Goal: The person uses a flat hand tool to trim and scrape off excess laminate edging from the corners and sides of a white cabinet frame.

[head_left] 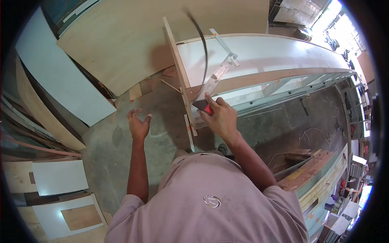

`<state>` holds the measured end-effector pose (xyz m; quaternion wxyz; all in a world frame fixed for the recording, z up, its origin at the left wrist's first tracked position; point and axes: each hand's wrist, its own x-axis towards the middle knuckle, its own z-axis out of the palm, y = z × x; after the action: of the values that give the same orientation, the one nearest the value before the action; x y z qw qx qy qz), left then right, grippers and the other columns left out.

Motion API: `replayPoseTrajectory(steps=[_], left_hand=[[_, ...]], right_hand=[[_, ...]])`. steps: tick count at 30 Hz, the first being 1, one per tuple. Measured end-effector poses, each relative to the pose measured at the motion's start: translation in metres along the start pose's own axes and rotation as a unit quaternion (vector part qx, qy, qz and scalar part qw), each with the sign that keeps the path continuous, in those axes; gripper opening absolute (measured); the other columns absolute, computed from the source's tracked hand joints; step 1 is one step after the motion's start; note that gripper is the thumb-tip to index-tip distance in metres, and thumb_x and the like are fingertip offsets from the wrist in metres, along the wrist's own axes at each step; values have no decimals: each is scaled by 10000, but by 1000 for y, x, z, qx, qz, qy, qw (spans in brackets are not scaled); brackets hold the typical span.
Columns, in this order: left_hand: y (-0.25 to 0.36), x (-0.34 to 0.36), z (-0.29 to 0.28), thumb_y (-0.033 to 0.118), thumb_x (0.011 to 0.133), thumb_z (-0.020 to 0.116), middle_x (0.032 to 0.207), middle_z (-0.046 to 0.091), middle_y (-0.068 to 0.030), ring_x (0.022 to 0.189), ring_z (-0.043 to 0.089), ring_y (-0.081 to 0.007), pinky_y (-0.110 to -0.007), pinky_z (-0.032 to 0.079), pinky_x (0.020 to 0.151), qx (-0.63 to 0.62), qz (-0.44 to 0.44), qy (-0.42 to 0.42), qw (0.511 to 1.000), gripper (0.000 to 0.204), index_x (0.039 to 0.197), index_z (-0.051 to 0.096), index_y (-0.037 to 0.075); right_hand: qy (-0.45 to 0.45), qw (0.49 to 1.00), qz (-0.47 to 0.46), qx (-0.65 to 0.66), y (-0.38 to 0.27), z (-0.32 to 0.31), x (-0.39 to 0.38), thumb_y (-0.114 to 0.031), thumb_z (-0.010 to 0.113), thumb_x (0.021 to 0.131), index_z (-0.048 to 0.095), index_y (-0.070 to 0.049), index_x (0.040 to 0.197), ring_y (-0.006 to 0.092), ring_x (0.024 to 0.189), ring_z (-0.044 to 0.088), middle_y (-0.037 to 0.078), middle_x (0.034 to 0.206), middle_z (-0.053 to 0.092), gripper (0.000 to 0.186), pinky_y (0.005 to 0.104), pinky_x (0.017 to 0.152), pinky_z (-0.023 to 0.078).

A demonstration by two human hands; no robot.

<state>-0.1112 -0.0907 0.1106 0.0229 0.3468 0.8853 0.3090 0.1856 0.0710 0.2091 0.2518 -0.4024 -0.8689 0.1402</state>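
Note:
My right hand (221,117) is wrapped around the red and black lower end of a long tool (216,77). Its scuffed silver body slants up and away over a long white panel (279,52). The tool's exact kind is not plain. A thin dark curved strip (204,46) rises beside it; whether the two are joined I cannot tell. To the left, my left hand (139,125) hangs above the concrete floor, its fingers bent and apart, holding nothing. An upright wooden board (178,60) crosses the near end of the white panel, close to my right hand.
A pale strip (221,41) lies across the white panel. Large plywood sheets (121,44) lean at the back left, with a white board (60,69) beside them. A hammer-like tool (304,106) and loose cord (312,131) lie on the floor. Wooden framing (310,170) stands at lower right.

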Motion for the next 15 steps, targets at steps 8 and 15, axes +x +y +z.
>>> replayPoseTrajectory(steps=[8, 15], left_hand=[[12, 15, 6, 316, 809, 813, 1333, 540, -220, 1223, 559, -397, -469, 472, 1012, -43, 48, -60, 996, 522, 1222, 675, 28], [40, 15, -5, 338, 857, 785, 1306, 586, -186, 1226, 572, -356, -436, 466, 1011, -154, -9, -139, 978, 496, 1202, 681, -3]], right_hand=[[-2, 1000, -19, 0, -25, 12, 15, -371, 794, 774, 651, -105, 1333, 324, 812, 692, 123, 902, 626, 636, 435, 702, 560], [-15, 999, -44, 14, -55, 25, 12, -326, 788, 785, 600, -96, 1364, 329, 888, 677, 154, 1012, 609, 651, 435, 743, 561]])
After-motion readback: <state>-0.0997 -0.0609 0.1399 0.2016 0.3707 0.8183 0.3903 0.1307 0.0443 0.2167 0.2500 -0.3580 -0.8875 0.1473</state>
